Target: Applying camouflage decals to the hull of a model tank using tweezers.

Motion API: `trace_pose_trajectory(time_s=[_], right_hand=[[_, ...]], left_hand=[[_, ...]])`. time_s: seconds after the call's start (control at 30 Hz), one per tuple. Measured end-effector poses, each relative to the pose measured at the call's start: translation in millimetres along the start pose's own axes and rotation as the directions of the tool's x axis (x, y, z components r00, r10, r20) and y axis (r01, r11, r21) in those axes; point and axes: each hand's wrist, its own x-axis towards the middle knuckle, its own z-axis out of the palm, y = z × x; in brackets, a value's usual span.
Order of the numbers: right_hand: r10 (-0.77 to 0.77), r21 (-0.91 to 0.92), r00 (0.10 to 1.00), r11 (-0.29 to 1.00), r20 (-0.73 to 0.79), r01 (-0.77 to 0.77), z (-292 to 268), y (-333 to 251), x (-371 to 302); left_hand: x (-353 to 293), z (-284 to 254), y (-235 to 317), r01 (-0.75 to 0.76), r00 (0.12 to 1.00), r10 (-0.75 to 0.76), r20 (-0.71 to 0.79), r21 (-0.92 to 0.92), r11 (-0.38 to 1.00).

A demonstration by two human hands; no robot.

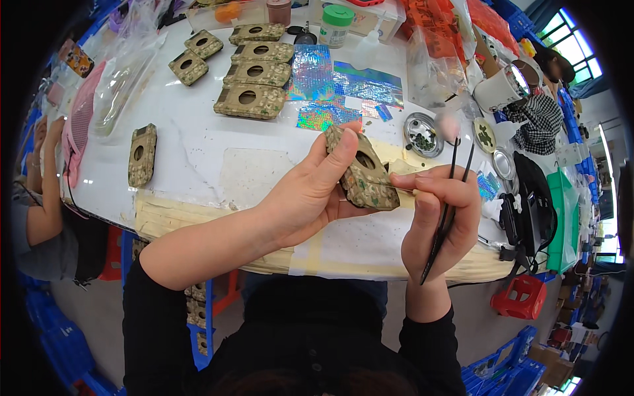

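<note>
My left hand (307, 191) is wrapped round a camouflage model tank hull (368, 173), tilted, its round opening facing up. My right hand (441, 214) holds black tweezers (446, 221) across the palm, their tips pointing away over the table. Its thumb and index finger are pinched at the hull's right end, on a thin item too small to name. Several matching hulls (249, 99) lie in a stack beyond my hands, and a single hull (142, 156) rests at the left. Right of my hands, a round metal dish (423, 134) contains small dark green parts.
Shiny holographic sheets (310, 72) lie mid-table, near a green-lidded jar (336, 26) and a squeeze bottle (370, 46). Orange and clear bags (432, 39) crowd the back right. A black bag (531, 198) and green tray (563, 221) stand right. Another person's arm (43, 185) is at left.
</note>
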Motion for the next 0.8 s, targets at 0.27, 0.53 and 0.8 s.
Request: trace_pose_trajectory(time_s=[0.27, 0.53, 0.8], right_hand=[[0.041, 0.023, 0.999, 0.999, 0.001, -0.041, 2.8, 2.2, -3.3], [0.046, 0.014, 0.999, 0.999, -0.004, -0.046, 4.0, 2.9, -3.2], [0.053, 0.012, 0.999, 0.999, 0.006, -0.053, 4.2, 3.5, -2.9]], left_hand=[[-0.8, 2.5, 0.2, 0.01, 1.0, -0.01, -0.018, 0.007, 1.0], [-2.1, 2.9, 0.6, 0.013, 0.999, -0.012, -0.033, 0.011, 1.0], [-1.8, 1.7, -0.3, 0.004, 1.0, -0.003, -0.028, 0.01, 1.0]])
